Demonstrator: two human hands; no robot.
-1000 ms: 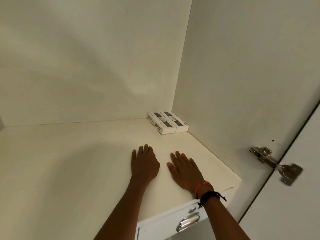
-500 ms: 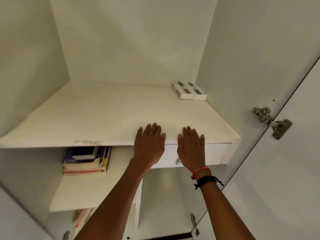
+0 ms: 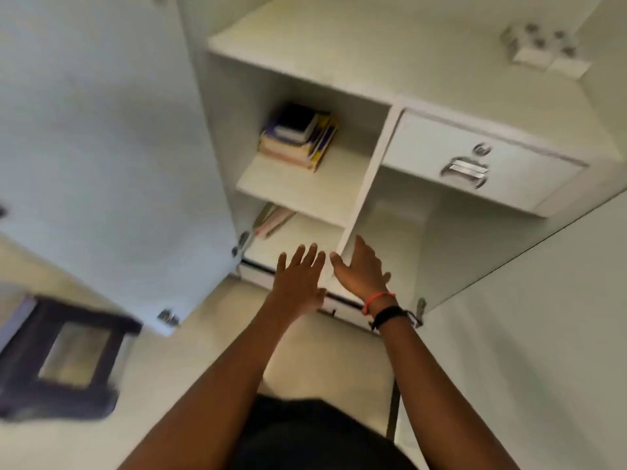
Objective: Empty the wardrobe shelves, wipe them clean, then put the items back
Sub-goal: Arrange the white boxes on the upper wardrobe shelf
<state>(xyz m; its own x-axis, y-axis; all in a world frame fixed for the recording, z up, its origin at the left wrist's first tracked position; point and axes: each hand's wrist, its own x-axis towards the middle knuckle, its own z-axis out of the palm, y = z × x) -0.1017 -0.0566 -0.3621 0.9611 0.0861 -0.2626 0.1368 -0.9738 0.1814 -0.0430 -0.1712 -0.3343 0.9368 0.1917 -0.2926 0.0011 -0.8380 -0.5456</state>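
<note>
My left hand (image 3: pixel 298 279) and right hand (image 3: pixel 361 269) empty, fingers spread, flanking the wardrobe divider (image 3: pixel 368 178), stack of books (image 3: pixel 298 137) on the shelf (image 3: pixel 298 189) well above my left hand

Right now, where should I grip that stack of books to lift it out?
I'd come from the open front and grip the stack of books low, at the bottom book's two sides: it lies flat on the shelf, smaller books on top.

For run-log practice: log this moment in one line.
left hand: open, empty | right hand: open, empty | book stack: on middle shelf | white boxes: on top shelf
</note>
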